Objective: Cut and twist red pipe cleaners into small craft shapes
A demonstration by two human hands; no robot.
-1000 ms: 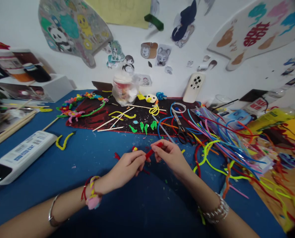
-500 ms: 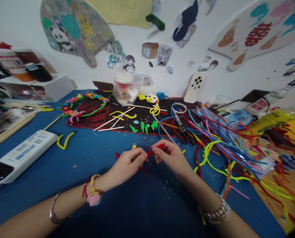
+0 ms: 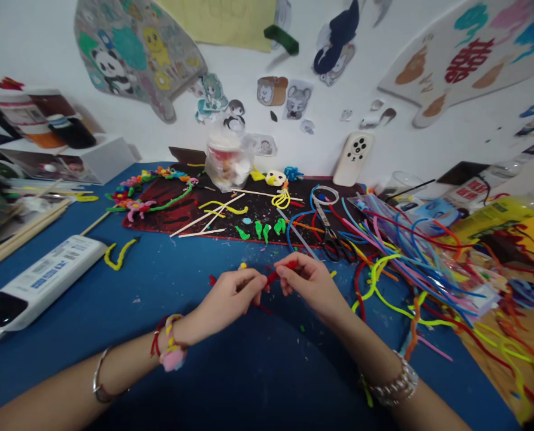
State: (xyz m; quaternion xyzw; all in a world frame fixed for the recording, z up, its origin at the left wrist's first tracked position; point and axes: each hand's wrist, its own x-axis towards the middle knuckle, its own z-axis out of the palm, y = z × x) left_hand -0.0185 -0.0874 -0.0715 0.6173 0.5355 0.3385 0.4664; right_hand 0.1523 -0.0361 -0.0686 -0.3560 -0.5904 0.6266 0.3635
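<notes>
A red pipe cleaner (image 3: 272, 277) runs between my two hands above the blue tabletop. My left hand (image 3: 236, 293) pinches it from the left, with thumb and forefinger together; red ends and a small yellow tip stick out around that hand. From the right, my right hand (image 3: 306, 280) grips the same red piece between thumb and fingers. Part of the red piece is hidden behind the fingers. Just beyond my hands, several small twisted green pieces (image 3: 266, 230) lie on a dark mat (image 3: 177, 218).
Black-handled scissors (image 3: 334, 242) lie right of the mat. Loose pipe cleaners (image 3: 410, 263) in many colours spread over the right side. At the left are a white oblong device (image 3: 46, 281) and wooden sticks (image 3: 20, 239). A phone (image 3: 353, 158) leans against the wall.
Almost nothing differs. Both hands keep their pinch on the red pipe cleaner, and the view has shifted very slightly.
</notes>
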